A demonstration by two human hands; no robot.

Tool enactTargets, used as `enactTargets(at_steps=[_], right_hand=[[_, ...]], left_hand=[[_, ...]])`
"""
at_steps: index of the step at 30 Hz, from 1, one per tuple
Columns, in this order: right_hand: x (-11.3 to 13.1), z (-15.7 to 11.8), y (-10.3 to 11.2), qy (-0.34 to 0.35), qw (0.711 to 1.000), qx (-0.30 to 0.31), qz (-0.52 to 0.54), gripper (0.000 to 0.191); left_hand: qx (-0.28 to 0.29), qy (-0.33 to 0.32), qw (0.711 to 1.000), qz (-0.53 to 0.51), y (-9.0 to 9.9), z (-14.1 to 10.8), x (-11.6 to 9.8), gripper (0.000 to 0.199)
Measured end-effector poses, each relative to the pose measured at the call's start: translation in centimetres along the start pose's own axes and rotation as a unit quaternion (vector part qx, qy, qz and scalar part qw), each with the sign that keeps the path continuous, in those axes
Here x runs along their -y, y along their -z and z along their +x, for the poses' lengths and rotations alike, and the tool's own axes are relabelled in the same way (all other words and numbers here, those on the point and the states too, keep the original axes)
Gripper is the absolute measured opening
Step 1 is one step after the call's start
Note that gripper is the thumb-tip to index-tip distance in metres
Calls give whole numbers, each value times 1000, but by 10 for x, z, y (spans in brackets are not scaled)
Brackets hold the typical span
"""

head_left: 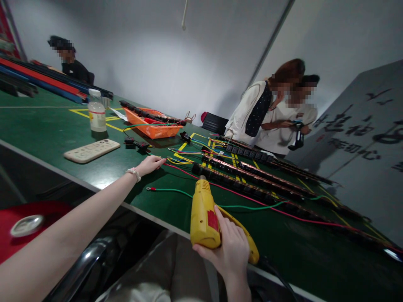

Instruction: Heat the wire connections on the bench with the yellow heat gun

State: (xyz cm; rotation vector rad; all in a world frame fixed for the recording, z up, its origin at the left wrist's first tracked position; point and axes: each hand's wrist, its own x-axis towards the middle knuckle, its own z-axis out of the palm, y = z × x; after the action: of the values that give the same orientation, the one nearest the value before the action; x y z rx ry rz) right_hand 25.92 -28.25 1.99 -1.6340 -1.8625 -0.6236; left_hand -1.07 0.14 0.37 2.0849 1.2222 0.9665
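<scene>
The right hand (233, 239) is wrapped around a yellow plastic heat gun (204, 209) with a red patch on its side, held over the near edge of the dark green desk (176, 214). The left hand (149, 165) is narrow, fingertips pinched together at the end of a thin red wire (233, 192); the tip itself is too small to make out. That end lies ahead and to the left of the nozzle, near but apart — the gun's long axis points forward across the desk, more past the left hand than at it. The wire trails off to the right, crossing close by the nozzle; whether they touch I cannot tell. The left hand is far nearer its end than the right. Between the left hand and the desk edge lies a green wire (171, 190) with a red-sleeved metal ring terminal (151, 189), untouched.
</scene>
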Motion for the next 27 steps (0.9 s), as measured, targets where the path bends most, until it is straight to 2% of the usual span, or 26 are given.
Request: enactTargets(at_steps=[12,16,21,27], right_hand=[[30,5,-12,-15,1000,-10,-23,106],[44,14,-18,-16,1000,-7,-6,108],[57,23,-26,-2,999,26,35,108],[72,27,-39,16,998,18,60,104]], left_hand=[[-2,-7,1000,9,-1,-2,-8,57],[-7,-7,1000,-5,-3,-2,-8,56],[-12,-7,1000,-7,-8,-1,-8,56],[-13,-12,1000,8,-11,-1,-12,56]])
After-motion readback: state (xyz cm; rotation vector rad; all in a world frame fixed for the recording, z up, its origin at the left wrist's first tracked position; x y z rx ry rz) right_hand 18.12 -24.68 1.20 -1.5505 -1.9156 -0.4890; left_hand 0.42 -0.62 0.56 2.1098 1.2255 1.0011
